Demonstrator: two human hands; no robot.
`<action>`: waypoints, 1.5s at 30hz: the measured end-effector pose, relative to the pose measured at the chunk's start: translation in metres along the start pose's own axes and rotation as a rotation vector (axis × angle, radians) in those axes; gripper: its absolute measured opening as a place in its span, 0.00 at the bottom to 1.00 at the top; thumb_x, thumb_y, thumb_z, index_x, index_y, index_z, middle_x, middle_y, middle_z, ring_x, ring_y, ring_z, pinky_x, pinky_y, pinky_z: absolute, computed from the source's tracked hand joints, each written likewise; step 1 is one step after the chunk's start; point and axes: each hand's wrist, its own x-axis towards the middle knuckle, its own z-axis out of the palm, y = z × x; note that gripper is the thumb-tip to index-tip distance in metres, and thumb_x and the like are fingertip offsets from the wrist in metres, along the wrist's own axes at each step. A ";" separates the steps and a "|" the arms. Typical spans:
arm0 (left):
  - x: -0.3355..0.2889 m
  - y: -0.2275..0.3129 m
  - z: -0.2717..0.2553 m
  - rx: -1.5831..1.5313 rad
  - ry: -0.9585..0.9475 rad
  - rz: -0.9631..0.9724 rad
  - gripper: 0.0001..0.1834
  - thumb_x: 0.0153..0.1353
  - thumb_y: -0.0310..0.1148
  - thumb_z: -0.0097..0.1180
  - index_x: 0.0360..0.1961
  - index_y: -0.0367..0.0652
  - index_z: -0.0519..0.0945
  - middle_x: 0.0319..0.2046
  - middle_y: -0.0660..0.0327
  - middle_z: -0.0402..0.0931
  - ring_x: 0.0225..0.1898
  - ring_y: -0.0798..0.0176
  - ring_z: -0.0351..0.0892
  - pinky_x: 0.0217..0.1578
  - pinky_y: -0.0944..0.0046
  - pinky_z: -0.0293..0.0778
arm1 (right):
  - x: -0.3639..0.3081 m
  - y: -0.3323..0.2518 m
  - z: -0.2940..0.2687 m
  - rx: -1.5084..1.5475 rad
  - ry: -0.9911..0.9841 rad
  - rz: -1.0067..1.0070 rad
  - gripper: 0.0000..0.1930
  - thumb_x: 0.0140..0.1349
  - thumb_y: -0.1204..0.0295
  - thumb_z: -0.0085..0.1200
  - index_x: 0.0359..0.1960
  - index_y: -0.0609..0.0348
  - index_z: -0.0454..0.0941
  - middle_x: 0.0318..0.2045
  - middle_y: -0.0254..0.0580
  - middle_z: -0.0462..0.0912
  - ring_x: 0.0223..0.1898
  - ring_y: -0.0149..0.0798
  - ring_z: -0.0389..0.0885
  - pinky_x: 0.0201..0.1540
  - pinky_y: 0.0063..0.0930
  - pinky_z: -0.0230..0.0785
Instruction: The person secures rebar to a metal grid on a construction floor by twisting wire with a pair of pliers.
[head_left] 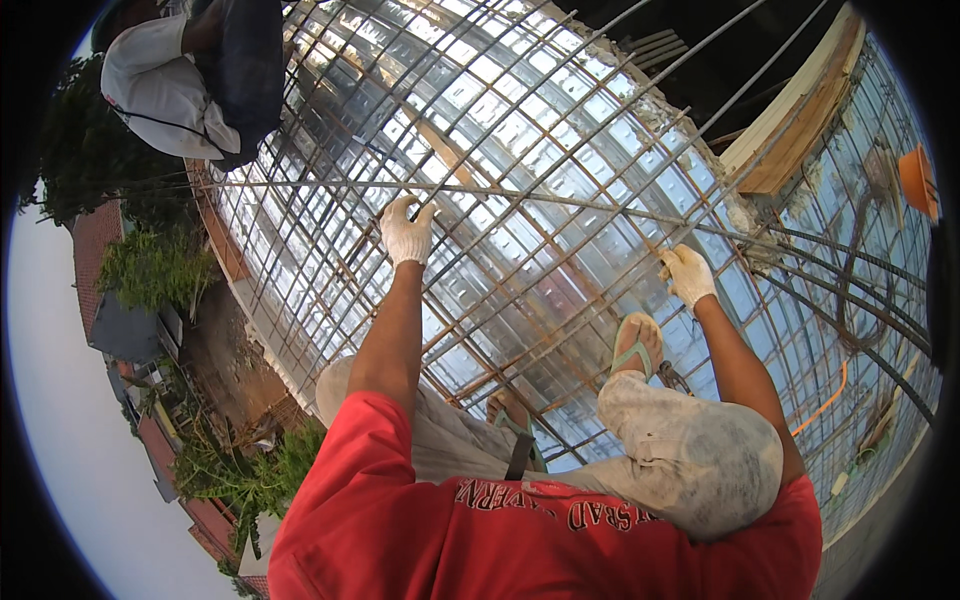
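Observation:
A steel rebar mesh (pixel 520 225) spreads over shiny ribbed metal decking (pixel 585 235). My left hand (pixel 407 232), in a white knit glove, is over the mesh with thumb and fingers apart, just below a long loose-looking rebar (pixel 350 185) that crosses the grid. My right hand (pixel 690 276), gloved too, has its fingers closed at the mesh bars. What they pinch, if anything, is hidden. Beside my right foot, a dark pincer-like tool (pixel 674 378) lies partly hidden by my knee.
My sandalled feet (pixel 637 345) stand on the mesh. Another person (pixel 175 85) crouches at the upper left. Wooden boards (pixel 790 110) and an orange container (pixel 917 182) are at the right. Several thick bars (pixel 850 290) stick out there. The deck's left edge (pixel 262 325) drops toward ground and trees.

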 end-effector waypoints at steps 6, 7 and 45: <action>-0.042 0.004 0.010 0.238 0.071 -0.069 0.35 0.68 0.55 0.64 0.71 0.53 0.75 0.78 0.52 0.63 0.79 0.40 0.58 0.77 0.41 0.54 | 0.001 0.004 -0.004 0.004 0.007 -0.010 0.15 0.77 0.61 0.56 0.37 0.62 0.81 0.24 0.38 0.83 0.21 0.30 0.77 0.22 0.30 0.69; -0.045 -0.001 0.011 0.239 -0.022 -0.130 0.39 0.71 0.61 0.57 0.78 0.59 0.67 0.82 0.53 0.56 0.83 0.40 0.48 0.80 0.39 0.43 | 0.003 0.005 -0.004 -0.004 0.002 -0.029 0.15 0.77 0.61 0.55 0.37 0.62 0.81 0.24 0.38 0.83 0.21 0.30 0.77 0.22 0.29 0.69; -0.042 0.000 0.017 0.267 -0.248 -0.222 0.54 0.67 0.67 0.53 0.85 0.53 0.49 0.85 0.49 0.38 0.84 0.32 0.25 0.79 0.32 0.24 | 0.010 0.010 -0.005 0.041 -0.078 0.046 0.12 0.81 0.61 0.50 0.48 0.53 0.82 0.25 0.29 0.76 0.22 0.24 0.71 0.20 0.21 0.65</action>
